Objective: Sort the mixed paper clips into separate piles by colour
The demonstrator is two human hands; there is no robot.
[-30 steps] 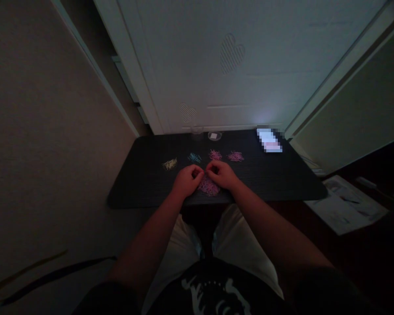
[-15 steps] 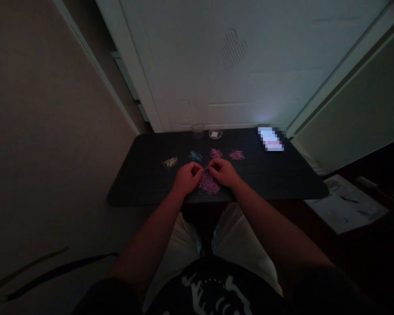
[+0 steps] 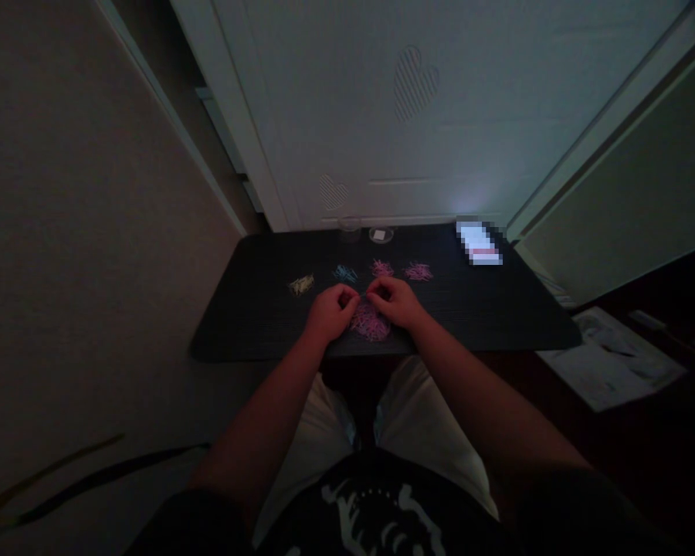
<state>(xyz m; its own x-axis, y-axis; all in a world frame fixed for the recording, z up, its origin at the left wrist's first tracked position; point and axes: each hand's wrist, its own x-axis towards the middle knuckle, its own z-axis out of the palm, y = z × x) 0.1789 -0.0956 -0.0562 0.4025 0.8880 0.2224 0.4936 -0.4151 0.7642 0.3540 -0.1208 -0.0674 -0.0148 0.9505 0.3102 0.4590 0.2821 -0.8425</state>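
Note:
On the dark table, my left hand (image 3: 331,313) and my right hand (image 3: 398,303) face each other across a small gap. Thumb and forefinger are pinched together on both. Whatever lies in the pinches is too small and dim to make out. Just below the fingertips is a mixed pile of thin, short pink and purple pieces (image 3: 371,323). Beyond the hands lie smaller heaps of similar pieces: a pale yellow heap (image 3: 302,285), a blue heap (image 3: 345,273), a pink heap (image 3: 381,268) and a pinkish-purple heap (image 3: 418,272).
A clear round tub (image 3: 350,229) and a clear lid with a white label (image 3: 381,235) stand at the table's back edge. A lit phone (image 3: 479,243), blurred out, sits at the back right. A white panel (image 3: 347,116) rises behind the table (image 3: 249,309).
A thin bluish piece showed between my fingertips earlier; now it is hardly visible there. My hands stay almost in place, and the view has shifted very slightly.

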